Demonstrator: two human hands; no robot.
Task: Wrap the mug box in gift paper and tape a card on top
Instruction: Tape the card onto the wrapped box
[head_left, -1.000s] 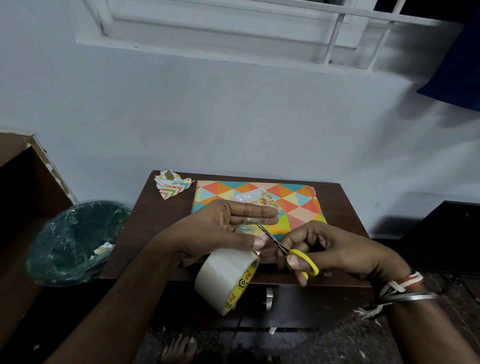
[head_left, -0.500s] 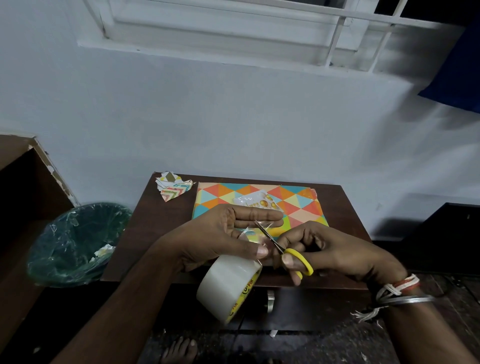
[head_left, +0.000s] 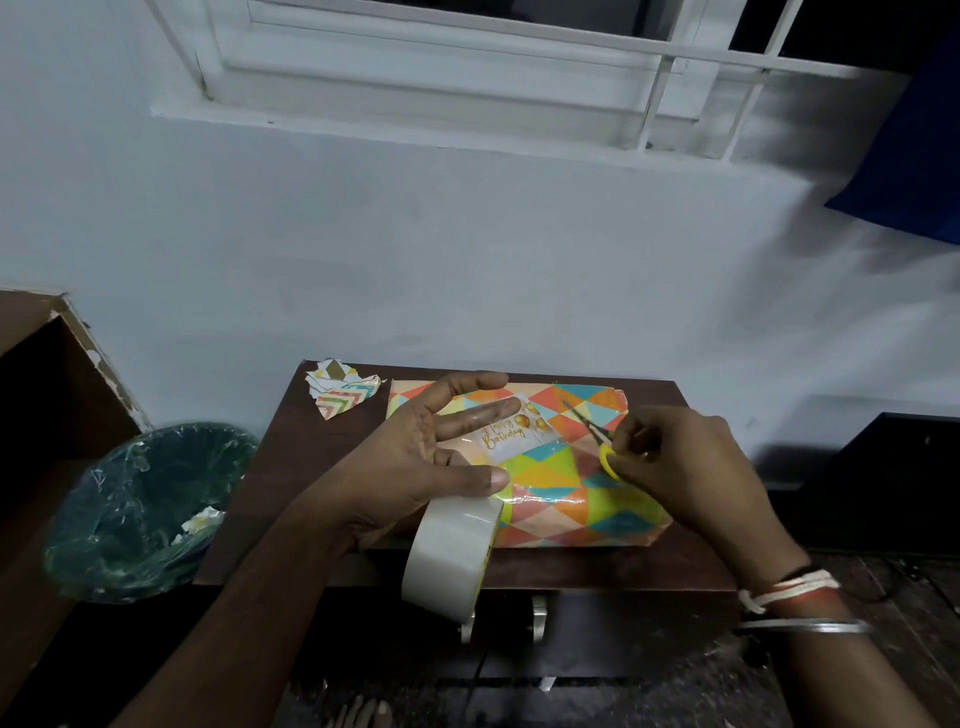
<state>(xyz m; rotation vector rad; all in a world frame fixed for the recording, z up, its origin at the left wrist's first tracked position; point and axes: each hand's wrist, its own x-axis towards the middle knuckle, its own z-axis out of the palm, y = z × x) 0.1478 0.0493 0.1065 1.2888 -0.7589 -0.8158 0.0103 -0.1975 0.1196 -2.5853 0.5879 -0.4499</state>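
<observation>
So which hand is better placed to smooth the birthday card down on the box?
Probably the left hand: its straight fingers reach over the card on the wrapped box, though it carries the tape roll. The right hand is off to the side, gripping scissors.

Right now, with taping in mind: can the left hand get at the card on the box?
Probably yes: the left hand, tape roll hanging from it, is over the card, nothing between; the right hand holds the scissors aside.
</observation>
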